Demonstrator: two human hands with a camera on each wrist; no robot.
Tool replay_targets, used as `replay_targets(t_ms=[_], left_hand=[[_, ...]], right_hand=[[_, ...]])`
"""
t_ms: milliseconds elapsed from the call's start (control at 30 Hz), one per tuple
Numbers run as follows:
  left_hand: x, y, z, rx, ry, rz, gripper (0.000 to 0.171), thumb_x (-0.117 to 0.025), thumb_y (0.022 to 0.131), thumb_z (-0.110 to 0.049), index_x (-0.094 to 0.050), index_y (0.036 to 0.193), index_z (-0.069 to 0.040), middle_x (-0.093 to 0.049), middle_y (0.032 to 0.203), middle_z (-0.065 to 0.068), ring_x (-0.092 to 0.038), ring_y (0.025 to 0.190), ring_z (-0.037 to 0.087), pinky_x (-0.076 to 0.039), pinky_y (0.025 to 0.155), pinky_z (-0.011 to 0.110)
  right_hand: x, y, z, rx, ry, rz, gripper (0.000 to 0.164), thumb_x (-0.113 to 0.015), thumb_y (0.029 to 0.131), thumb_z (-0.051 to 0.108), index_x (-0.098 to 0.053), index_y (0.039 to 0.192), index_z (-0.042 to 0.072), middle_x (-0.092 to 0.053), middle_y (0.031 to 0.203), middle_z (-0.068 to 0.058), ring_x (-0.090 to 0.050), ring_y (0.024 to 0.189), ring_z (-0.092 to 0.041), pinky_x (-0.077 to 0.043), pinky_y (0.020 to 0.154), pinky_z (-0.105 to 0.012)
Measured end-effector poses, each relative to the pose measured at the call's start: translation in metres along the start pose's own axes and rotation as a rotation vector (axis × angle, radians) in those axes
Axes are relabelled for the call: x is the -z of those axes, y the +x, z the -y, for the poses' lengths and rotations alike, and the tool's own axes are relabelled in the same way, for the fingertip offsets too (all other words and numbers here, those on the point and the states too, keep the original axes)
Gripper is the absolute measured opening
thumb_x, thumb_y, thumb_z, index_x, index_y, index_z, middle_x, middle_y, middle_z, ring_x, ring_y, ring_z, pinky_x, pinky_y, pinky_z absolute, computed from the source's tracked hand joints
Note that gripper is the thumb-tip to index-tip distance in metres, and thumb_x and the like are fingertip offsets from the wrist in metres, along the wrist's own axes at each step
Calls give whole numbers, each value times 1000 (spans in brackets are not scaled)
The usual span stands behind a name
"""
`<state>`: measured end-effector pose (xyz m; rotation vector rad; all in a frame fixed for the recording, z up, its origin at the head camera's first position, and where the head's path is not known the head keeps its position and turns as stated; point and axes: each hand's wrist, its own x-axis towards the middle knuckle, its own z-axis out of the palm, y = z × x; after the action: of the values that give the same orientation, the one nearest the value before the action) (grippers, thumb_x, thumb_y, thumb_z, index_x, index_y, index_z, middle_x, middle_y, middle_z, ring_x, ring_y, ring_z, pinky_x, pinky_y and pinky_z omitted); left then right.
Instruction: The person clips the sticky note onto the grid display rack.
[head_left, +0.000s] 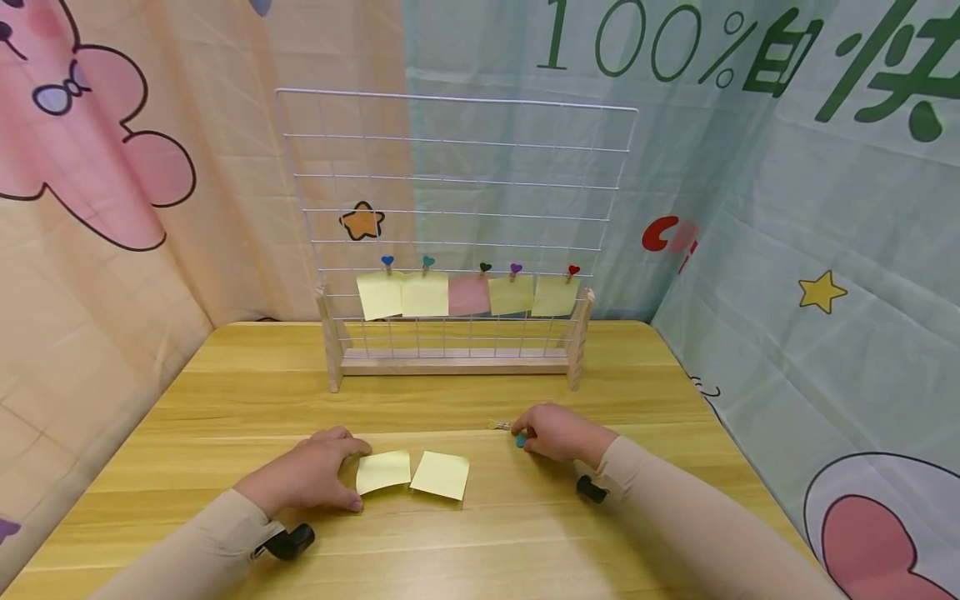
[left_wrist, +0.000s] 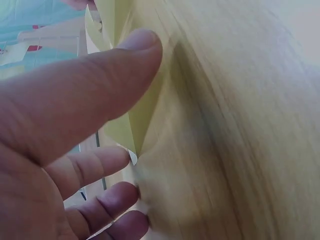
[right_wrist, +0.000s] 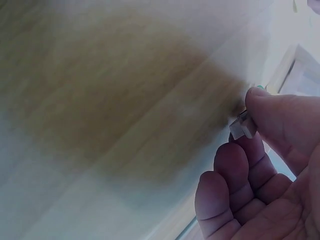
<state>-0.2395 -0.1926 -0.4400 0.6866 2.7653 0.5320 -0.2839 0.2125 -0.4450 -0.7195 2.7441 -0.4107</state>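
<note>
My left hand (head_left: 318, 473) is at the left edge of a yellow sticky note (head_left: 383, 472) on the table. Its thumb is near the lower left corner and a finger near the upper left one; in the left wrist view the thumb (left_wrist: 100, 85) covers part of the folded-looking paper (left_wrist: 147, 112). A second yellow note (head_left: 441, 476) lies just to the right. My right hand (head_left: 558, 432) pinches a small wooden clothespin (right_wrist: 243, 126) between thumb and forefinger, a teal decoration (head_left: 521, 440) showing at the fingertips. Beside those fingertips lies another small clip (head_left: 498, 425).
At the back of the table (head_left: 247, 367) stands a white wire grid rack (head_left: 457, 173) on a wooden base (head_left: 453, 365). Several heart-topped clips hold yellow notes (head_left: 425, 295) and a pink note (head_left: 468, 295) in a row. Printed curtains (head_left: 787, 208) hang behind and beside it.
</note>
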Motion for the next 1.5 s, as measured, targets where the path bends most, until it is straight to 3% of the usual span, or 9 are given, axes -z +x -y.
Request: replay_targets(t_ms=[200, 400, 567, 867, 1133, 1400, 1500], left_hand=[[-1, 1, 4, 17, -79, 7, 62, -94, 77, -40, -71, 126, -11, -64, 108, -1, -57, 98, 15, -52, 87, 40], [0, -2, 5, 25, -195, 42, 50, -89, 84, -34, -70, 125, -10, -61, 87, -5, -54, 76, 12, -44, 69, 29], [-1, -2, 7, 27, -238, 43, 49, -84, 91, -34, -70, 130, -8, -66, 87, -7, -56, 73, 11, -46, 65, 27], [-2, -1, 3, 63, -270, 18, 42, -81, 94, -33, -73, 128, -9, -72, 96, -6, -63, 85, 11, -53, 73, 30], [1, -4, -4, 81, -287, -4, 40, -80, 94, -35, -74, 124, -10, -76, 110, -2, -70, 103, 17, -59, 89, 44], [-3, -2, -3, 96, -269, -59, 37, -59, 106, -50, -79, 117, -21, -76, 113, -5, -65, 99, 14, -55, 85, 43], [-4, -1, -3, 115, -277, -74, 40, -55, 107, -53, -79, 113, -21, -76, 104, 1, -65, 95, 16, -53, 84, 43]], right_hand=[[-1, 0, -2, 14, 15, -9, 12, -72, 100, 12, -78, 110, 12, -70, 91, 5, -58, 78, -10, -54, 77, -33], [0, -3, -3, 23, 52, -42, 7, -73, 99, 10, -76, 105, 12, -67, 88, 6, -56, 78, -11, -52, 75, -32], [1, -6, -2, 32, 60, -61, 6, -72, 99, 9, -74, 104, 10, -66, 89, 4, -55, 79, -11, -52, 75, -31], [1, -6, -2, -14, 123, -101, 6, -72, 98, 8, -74, 104, 9, -68, 91, 3, -57, 80, -11, -53, 77, -32], [0, -5, -2, -29, 143, -125, 5, -76, 97, 11, -73, 101, 10, -67, 89, 6, -56, 79, -11, -51, 74, -30], [1, -6, -1, -38, 172, -136, 6, -77, 96, 15, -74, 100, 12, -67, 88, 7, -55, 77, -8, -49, 72, -25], [2, -6, 0, -38, 187, -145, 6, -77, 96, 15, -74, 101, 12, -66, 87, 7, -55, 76, -9, -48, 70, -24]])
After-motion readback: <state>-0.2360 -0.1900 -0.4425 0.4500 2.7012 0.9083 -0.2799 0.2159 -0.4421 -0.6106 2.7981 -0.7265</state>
